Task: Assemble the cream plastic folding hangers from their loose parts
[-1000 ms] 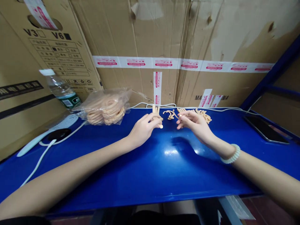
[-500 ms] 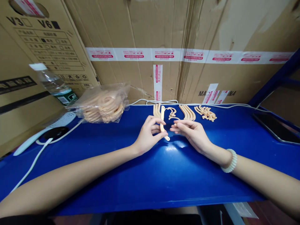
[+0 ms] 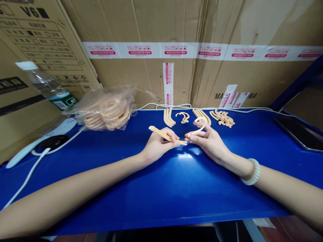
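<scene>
My left hand (image 3: 160, 144) is closed on a long cream plastic strip (image 3: 161, 134), which points up to the left, its other end reaching toward my right fingers. Between the fingertips of my right hand (image 3: 208, 139) is a thin curved cream hook (image 3: 203, 125). The two hands are close but apart. Behind them on the blue table (image 3: 161, 188) lie curved strips (image 3: 168, 117), a few loose hooks (image 3: 183, 117), more curved strips (image 3: 202, 115) and a pile of small cream pieces (image 3: 223, 118).
A clear bag of cream parts (image 3: 108, 107) sits at the back left, beside a bottle (image 3: 47, 85), a pale slotted brush (image 3: 42, 141) and a black disc (image 3: 54, 143) with a white cable. A dark phone (image 3: 300, 132) lies right. Cardboard boxes (image 3: 141, 33) stand behind.
The strip in my left hand has turned from near upright to slanting left. The curved hook in my right hand now stands up in view. The camera view has shifted slightly.
</scene>
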Tool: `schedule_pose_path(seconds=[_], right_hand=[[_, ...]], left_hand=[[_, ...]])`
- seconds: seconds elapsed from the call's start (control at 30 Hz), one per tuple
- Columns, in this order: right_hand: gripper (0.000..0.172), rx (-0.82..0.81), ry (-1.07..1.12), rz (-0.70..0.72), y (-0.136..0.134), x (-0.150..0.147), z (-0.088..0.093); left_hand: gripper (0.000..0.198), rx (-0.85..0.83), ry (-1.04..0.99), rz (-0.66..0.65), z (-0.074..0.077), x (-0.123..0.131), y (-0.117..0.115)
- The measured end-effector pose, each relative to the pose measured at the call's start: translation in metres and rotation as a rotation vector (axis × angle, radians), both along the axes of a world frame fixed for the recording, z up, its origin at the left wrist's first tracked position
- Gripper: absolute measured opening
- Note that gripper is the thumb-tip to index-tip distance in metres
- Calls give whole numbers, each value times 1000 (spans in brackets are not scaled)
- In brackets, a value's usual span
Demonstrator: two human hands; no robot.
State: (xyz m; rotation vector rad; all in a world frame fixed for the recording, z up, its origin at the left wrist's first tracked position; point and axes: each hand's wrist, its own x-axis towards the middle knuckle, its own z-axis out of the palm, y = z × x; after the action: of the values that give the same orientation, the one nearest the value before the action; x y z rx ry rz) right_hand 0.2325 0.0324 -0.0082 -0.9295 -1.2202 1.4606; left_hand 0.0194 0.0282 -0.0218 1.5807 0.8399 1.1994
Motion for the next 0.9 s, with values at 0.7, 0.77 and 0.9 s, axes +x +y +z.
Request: schedule_pose_path(seconds=[0.7, 0.77, 0.9], right_hand=[[25, -57, -103, 266, 0, 5, 7], [27, -58, -103, 261, -1, 4, 7], [32, -31, -109, 240, -3, 2, 8]], left_hand=[[25, 161, 49, -76, 4, -2, -3], [26, 173, 60, -83, 4, -2, -4], [25, 186, 76, -92, 5, -2, -5]])
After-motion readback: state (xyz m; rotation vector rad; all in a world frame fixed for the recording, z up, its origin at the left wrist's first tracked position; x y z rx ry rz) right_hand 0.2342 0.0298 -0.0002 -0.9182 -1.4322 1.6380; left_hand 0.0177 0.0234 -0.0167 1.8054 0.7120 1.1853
